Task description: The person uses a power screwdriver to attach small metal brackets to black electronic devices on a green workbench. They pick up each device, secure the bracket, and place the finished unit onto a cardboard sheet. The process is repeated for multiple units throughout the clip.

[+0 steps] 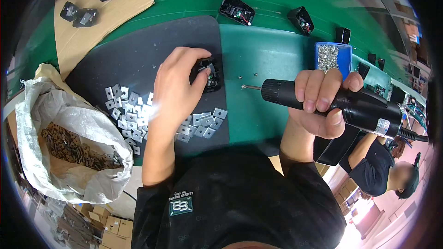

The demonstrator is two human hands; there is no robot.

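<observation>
My left hand (pixel 177 76) is closed on a small black plastic housing (pixel 213 82), which lies on the dark mat and has a circuit board and a metal plate inside. Fingers and thumb hide part of it. Raised over the green mat, my right hand (pixel 323 97) grips a black electric screwdriver (pixel 364 110). Its bit points left toward the housing, apart from it, and a small screw (pixel 243 86) seems to sit at the tip. Loose square metal plates with holes (pixel 203 122) lie spread beside and under my left forearm.
A blue bin (pixel 344 60) of small screws stands at the right. More black housings (pixel 237 10) are along the far side, others on cardboard (pixel 124 11) at far left. A white sack (pixel 87 184) of small parts stands left. Another person (pixel 376 166) is at the right.
</observation>
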